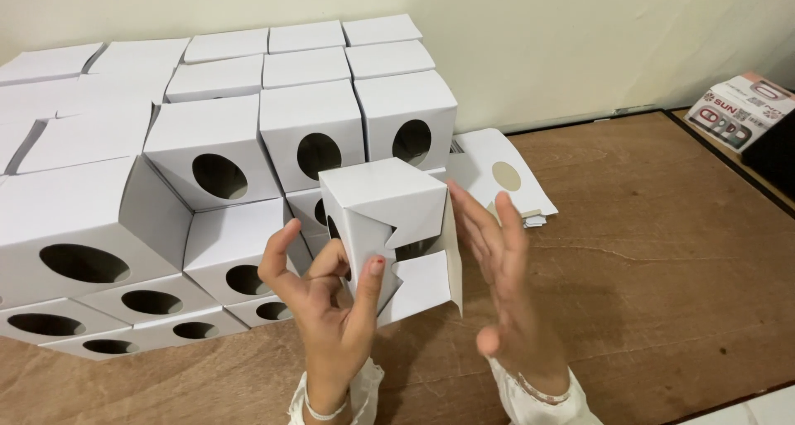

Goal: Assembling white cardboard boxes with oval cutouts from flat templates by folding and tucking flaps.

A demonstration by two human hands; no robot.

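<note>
So, left to right: big stack of finished boxes [207, 156] already piled on the worktop [662, 251]. Left hand [327, 301] pinches the half-folded white box [385, 218] held up mid-frame, flaps unclosed. Right hand [505, 268] is released, flat against its side. Flat blanks [505, 176] wait behind.

Stacked boxes [215, 156] wall the left — bare table [662, 259] right.

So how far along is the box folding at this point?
Well along: a large stack of folded white cardboard boxes with round holes fills the left of the brown wooden table. In hand: the left hand grips a white box with loose bottom flaps; the right hand is open beside it. Left: a small pile of flat white blanks.
</note>
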